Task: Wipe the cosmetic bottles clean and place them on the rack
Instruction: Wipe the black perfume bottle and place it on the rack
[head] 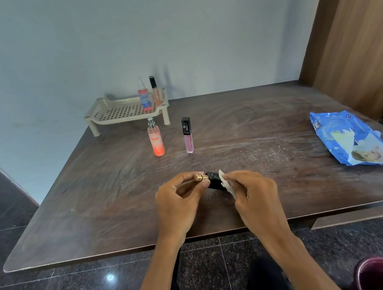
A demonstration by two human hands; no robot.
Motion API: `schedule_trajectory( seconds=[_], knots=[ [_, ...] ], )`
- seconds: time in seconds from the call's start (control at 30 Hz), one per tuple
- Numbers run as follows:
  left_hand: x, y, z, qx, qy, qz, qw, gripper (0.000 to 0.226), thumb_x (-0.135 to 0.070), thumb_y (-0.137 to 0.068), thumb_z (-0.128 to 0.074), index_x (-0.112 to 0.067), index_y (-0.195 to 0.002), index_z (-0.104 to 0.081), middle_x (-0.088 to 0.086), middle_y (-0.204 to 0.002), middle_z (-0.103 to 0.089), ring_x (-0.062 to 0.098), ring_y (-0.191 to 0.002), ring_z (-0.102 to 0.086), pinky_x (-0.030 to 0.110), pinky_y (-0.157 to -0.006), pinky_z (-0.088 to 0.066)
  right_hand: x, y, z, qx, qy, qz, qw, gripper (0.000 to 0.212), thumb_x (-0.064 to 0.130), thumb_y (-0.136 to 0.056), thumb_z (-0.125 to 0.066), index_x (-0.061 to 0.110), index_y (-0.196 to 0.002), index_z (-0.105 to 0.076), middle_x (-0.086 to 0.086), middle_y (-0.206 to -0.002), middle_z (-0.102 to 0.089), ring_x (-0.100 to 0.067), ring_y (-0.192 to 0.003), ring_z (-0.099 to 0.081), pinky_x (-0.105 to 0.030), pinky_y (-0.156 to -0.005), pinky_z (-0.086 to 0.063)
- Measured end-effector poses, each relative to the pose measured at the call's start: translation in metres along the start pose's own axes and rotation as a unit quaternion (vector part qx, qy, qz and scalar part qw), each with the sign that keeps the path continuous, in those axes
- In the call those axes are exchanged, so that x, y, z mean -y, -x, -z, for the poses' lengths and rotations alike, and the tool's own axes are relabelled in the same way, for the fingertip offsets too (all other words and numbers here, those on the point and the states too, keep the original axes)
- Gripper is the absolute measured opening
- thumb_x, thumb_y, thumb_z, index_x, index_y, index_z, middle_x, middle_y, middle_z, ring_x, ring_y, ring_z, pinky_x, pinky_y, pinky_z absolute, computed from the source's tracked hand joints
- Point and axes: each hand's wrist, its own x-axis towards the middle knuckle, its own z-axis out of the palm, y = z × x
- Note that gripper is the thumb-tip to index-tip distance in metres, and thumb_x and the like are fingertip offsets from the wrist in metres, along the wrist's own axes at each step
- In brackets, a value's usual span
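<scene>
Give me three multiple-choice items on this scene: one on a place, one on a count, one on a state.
1. Where does the crinkled blue plastic wipes packet lie? A. On the dark wooden table's right side. B. In a drawer. C. On the floor.
2. How many bottles stand on the beige perforated plastic rack? A. None. B. Four. C. Two.
3. What is the right hand doing? A. Resting flat on the table. B. Pinching a white wipe against the black gold-topped bottle. C. Lifting the rack.
Answers: 1 A, the packet lies near the table's right edge. 2 C, a clear pink-filled spray bottle and a slim black-capped tube stand there. 3 B, it holds the wipe on the bottle the left hand grips.
</scene>
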Motion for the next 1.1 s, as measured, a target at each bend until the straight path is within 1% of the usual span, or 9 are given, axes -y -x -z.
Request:
schedule_trajectory(
  seconds=[0.13, 0.23, 0.37, 0.5, 0.73, 0.83, 0.93, 1.0, 1.1],
  knots=[
    [0.003, 0.0, -0.001, -0.003, -0.022, -0.01, 1.0, 0.016, -0.013, -0.081, -0.081, -0.016, -0.097, -0.078, -0.005, -0.091, -0.079, 0.009, -0.088, -0.076, 0.028, -0.083, -0.06, -0.008, -0.005, 0.003, 0.01, -0.006, -0.04, 0.999, 0.017, 0.002, -0.091, -0.061, 0.009, -0.094, -0.076, 0.0, -0.086, -0.074, -0.011, -0.078, -0.066, -0.03, -0.071, -0.055],
    [0.003, 0.001, -0.002, -0.008, -0.041, -0.039, 0.998, 0.015, -0.013, -0.083, -0.08, -0.019, -0.096, -0.078, -0.006, -0.09, -0.079, 0.006, -0.087, -0.076, 0.023, -0.082, -0.06, -0.008, -0.008, -0.002, 0.012, 0.003, -0.052, 0.999, 0.019, 0.004, -0.092, -0.058, 0.008, -0.081, -0.073, -0.003, -0.071, -0.069, -0.017, -0.068, -0.063, -0.042, -0.062, -0.052],
    [0.003, 0.002, -0.002, -0.01, -0.053, -0.064, 0.997, 0.017, -0.01, -0.084, -0.078, -0.021, -0.096, -0.076, -0.008, -0.09, -0.079, 0.003, -0.085, -0.075, 0.014, -0.079, -0.057, 0.012, -0.013, -0.009, 0.017, 0.008, -0.001, 1.0, 0.02, 0.003, -0.092, -0.057, 0.013, -0.087, -0.074, 0.002, -0.079, -0.07, -0.013, -0.074, -0.062, -0.036, -0.067, -0.052],
    [0.005, 0.001, -0.001, -0.017, -0.065, -0.051, 0.996, 0.017, -0.011, -0.084, -0.078, -0.018, -0.099, -0.077, -0.009, -0.09, -0.079, 0.001, -0.085, -0.075, 0.017, -0.08, -0.058, 0.026, -0.015, -0.014, 0.027, -0.007, 0.047, 0.999, 0.022, 0.001, -0.088, -0.063, 0.015, -0.1, -0.075, 0.004, -0.095, -0.073, -0.011, -0.091, -0.062, -0.025, -0.079, -0.052],
    [0.004, 0.001, -0.003, -0.013, -0.05, -0.061, 0.997, 0.021, -0.009, -0.084, -0.078, -0.027, -0.095, -0.075, -0.01, -0.089, -0.079, 0.003, -0.086, -0.075, 0.015, -0.08, -0.056, 0.002, -0.012, -0.003, 0.011, -0.007, -0.04, 0.999, 0.022, 0.0, -0.09, -0.059, 0.013, -0.096, -0.076, 0.005, -0.083, -0.071, -0.009, -0.077, -0.063, -0.032, -0.07, -0.053],
    [0.004, 0.001, -0.003, -0.011, -0.049, -0.061, 0.997, 0.021, -0.01, -0.084, -0.078, -0.029, -0.094, -0.075, -0.011, -0.088, -0.079, 0.003, -0.086, -0.075, 0.015, -0.08, -0.057, 0.008, -0.016, -0.005, 0.017, 0.013, -0.017, 1.0, 0.022, -0.002, -0.088, -0.059, 0.011, -0.088, -0.076, 0.0, -0.076, -0.071, -0.015, -0.072, -0.063, -0.039, -0.066, -0.053],
    [0.005, 0.001, -0.002, -0.018, -0.045, -0.047, 0.998, 0.02, -0.01, -0.083, -0.078, -0.026, -0.095, -0.075, -0.01, -0.088, -0.079, 0.004, -0.085, -0.075, 0.018, -0.08, -0.058, 0.027, -0.015, -0.009, 0.019, 0.009, 0.037, 0.999, 0.02, -0.002, -0.087, -0.062, 0.011, -0.094, -0.076, 0.001, -0.083, -0.072, -0.013, -0.078, -0.062, -0.029, -0.07, -0.053],
    [0.006, 0.001, -0.002, -0.023, -0.039, -0.04, 0.998, 0.018, -0.009, -0.083, -0.078, -0.022, -0.095, -0.076, -0.009, -0.088, -0.079, 0.004, -0.085, -0.075, 0.019, -0.08, -0.058, 0.032, -0.015, -0.012, 0.013, 0.014, 0.072, 0.997, 0.022, -0.006, -0.081, -0.067, 0.009, -0.094, -0.076, -0.001, -0.084, -0.073, -0.014, -0.078, -0.063, -0.024, -0.067, -0.053],
    [0.005, 0.001, -0.001, -0.022, -0.032, -0.035, 0.999, 0.018, -0.007, -0.083, -0.078, -0.02, -0.095, -0.076, -0.009, -0.087, -0.079, 0.004, -0.084, -0.075, 0.017, -0.079, -0.058, 0.022, -0.013, -0.015, 0.012, 0.021, 0.066, 0.998, 0.027, -0.008, -0.079, -0.069, 0.009, -0.098, -0.076, 0.0, -0.09, -0.073, -0.017, -0.084, -0.063, -0.021, -0.071, -0.05]
  ],
)
